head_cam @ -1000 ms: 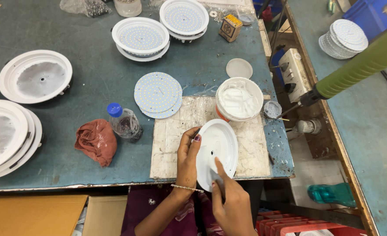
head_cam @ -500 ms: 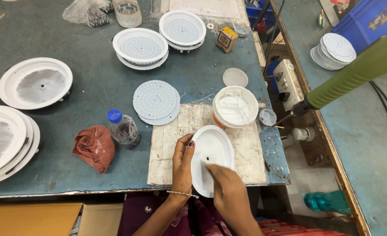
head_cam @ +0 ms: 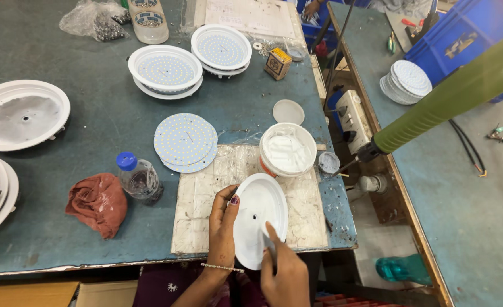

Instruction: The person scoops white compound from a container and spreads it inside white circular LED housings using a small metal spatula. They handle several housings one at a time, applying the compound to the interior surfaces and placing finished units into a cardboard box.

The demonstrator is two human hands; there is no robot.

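White round housing in both hands — low centre of frame

The left hand [head_cam: 223,224] pinches the white housing [head_cam: 260,219] by its left rim, tilted over the worktop [head_cam: 92,131]; the right hand [head_cam: 285,273] — fingers pressed together — touches its lower face.

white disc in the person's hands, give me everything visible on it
The white disc is round, smooth and matt, plastic or coated metal by its look, with a shallow raised rim and a small dark hole near its centre. It is tilted, its face towards the camera, over the near edge of the pale mat. The left hand grips its left rim, thumb on the face. The right hand touches its lower right face with a finger. Its lower edge is hidden behind the hands.
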